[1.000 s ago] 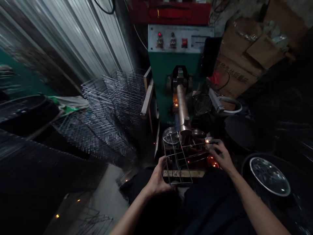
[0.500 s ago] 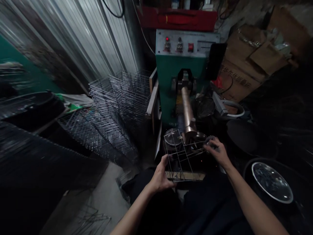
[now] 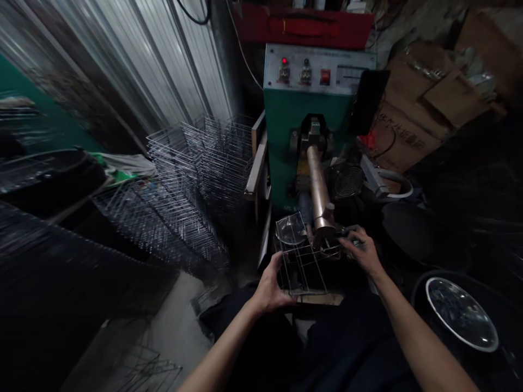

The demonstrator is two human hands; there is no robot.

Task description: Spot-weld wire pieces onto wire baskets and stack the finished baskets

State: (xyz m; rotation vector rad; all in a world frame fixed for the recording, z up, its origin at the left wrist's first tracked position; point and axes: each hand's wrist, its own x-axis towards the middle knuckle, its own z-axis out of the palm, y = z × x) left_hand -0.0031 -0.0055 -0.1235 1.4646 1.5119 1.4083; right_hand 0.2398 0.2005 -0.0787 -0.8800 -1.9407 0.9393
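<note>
A wire rack is held low in front of the green machine, close to the lower end of its copper-coloured arm. My left hand grips the rack's left side, thumb and fingers around its edge. At the rack's right end, just beside the tip of the arm, my right hand is closed. It pinches a small grey piece too dark to identify, against or near the rack's wires. Behind the rack, a round shiny dish shows through the wires.
Stacked wire baskets stand left of the machine. A cardboard box is at the right, behind a grey curved frame. Lower right is a clear-topped round container. Loose wire pieces lie on the floor at lower left.
The rack's right end has moved closer under the arm's tip, and the rack's angle has shifted slightly. Both hands keep their hold. The camera view has shifted a little.
</note>
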